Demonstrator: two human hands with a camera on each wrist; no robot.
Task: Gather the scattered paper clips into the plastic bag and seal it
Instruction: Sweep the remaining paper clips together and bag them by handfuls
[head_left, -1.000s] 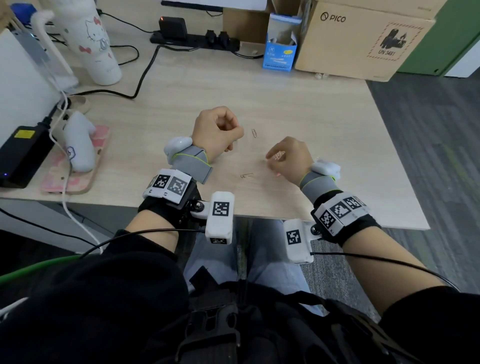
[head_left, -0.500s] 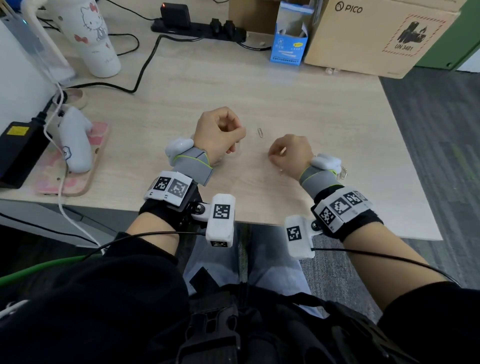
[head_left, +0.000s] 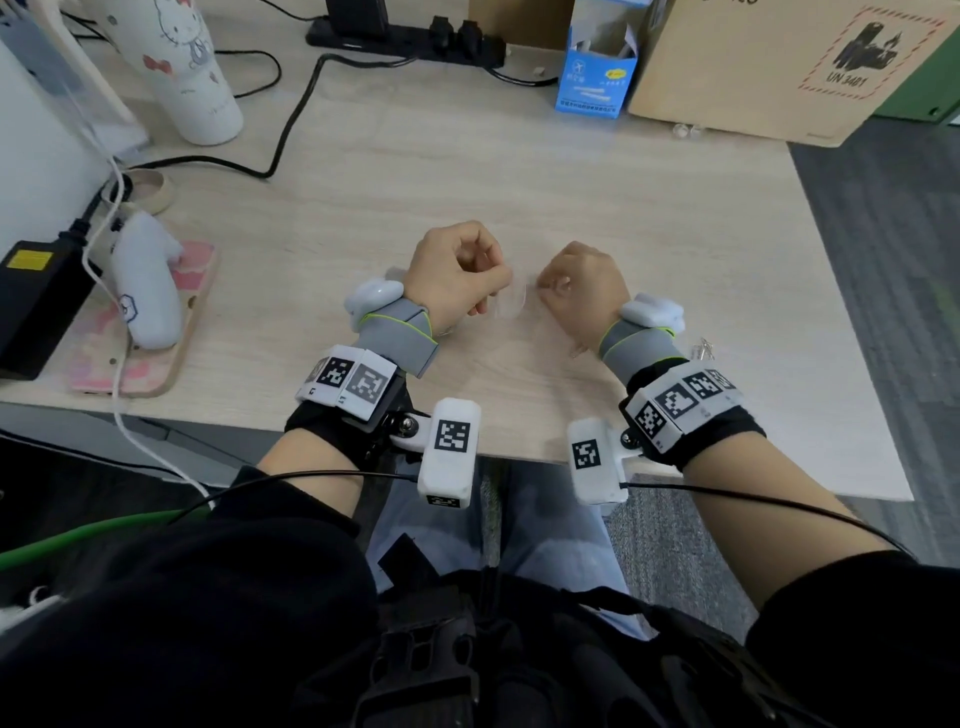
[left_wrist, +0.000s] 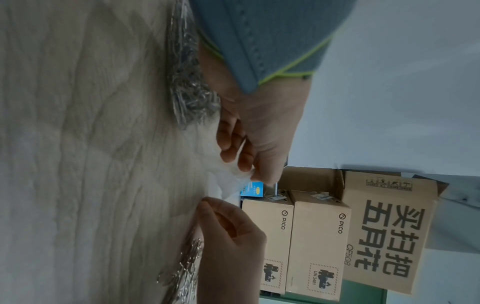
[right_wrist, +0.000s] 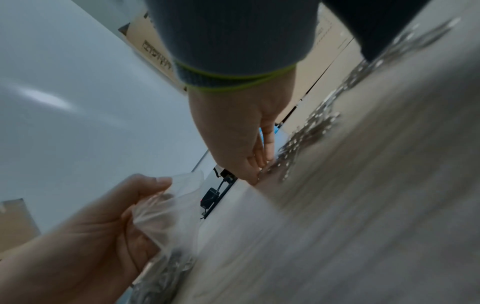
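Observation:
My left hand (head_left: 485, 291) pinches the rim of a clear plastic bag (head_left: 511, 306) and holds its mouth up. In the left wrist view the bag (left_wrist: 228, 179) lies under that wrist with a mass of paper clips (left_wrist: 187, 86) inside. My right hand (head_left: 545, 286) is curled just right of the bag mouth. Its fingertips (right_wrist: 257, 170) are drawn together on paper clips (right_wrist: 306, 131) on the wooden table (head_left: 623, 208). More loose clips (head_left: 701, 351) lie beside my right wrist. What the right fingertips hold is blurred.
A white bottle (head_left: 192, 73), cables and a black adapter (head_left: 36, 306) occupy the left side. A white controller (head_left: 148, 291) lies on a pink pad. A power strip (head_left: 405, 34), a blue box (head_left: 597, 78) and a cardboard box (head_left: 779, 67) line the back.
My right hand has moved up and left to the bag mouth, over the spot where a single clip lay. The left hand has kept holding the bag in place.

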